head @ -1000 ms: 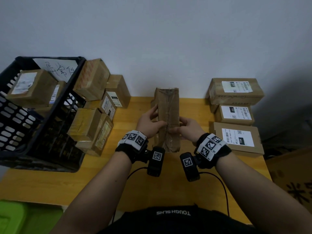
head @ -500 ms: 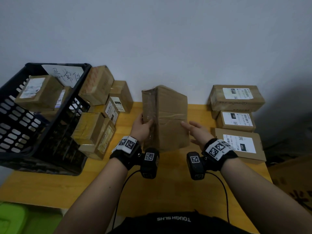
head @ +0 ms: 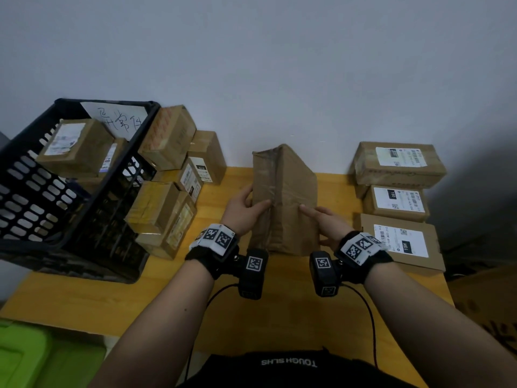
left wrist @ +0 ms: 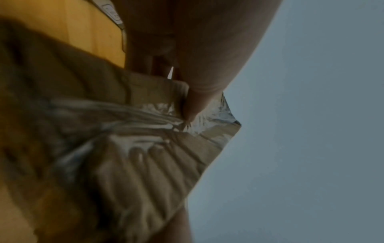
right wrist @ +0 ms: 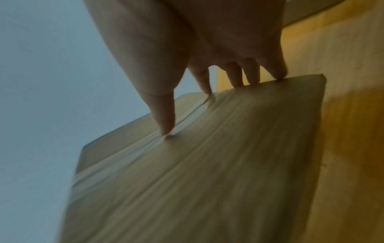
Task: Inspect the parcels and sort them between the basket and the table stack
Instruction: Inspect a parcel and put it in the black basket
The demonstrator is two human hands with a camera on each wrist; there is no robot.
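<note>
I hold a brown taped parcel (head: 285, 197) upright over the middle of the wooden table (head: 279, 309). My left hand (head: 256, 198) grips its left edge, with the thumb (left wrist: 199, 102) on the crinkled tape of the parcel (left wrist: 124, 148). My right hand (head: 316, 217) holds the right side, its thumb (right wrist: 164, 121) pressing the broad face of the parcel (right wrist: 207, 164) and its fingertips on the far edge. No label shows on the sides facing me. The black basket (head: 33, 191) stands tilted at the left with parcels inside. The table stack (head: 400, 203) of three labelled parcels is on the right.
A loose pile of brown parcels (head: 167, 208) lies between the basket and my left hand. A grey wall runs behind the table. A green container (head: 25, 354) sits below the table's left corner, and a cardboard box (head: 486, 303) stands low on the right.
The parcel has been turned in my hands from its narrow side to its broad face. My right hand came off it half a second ago and now holds it again.
</note>
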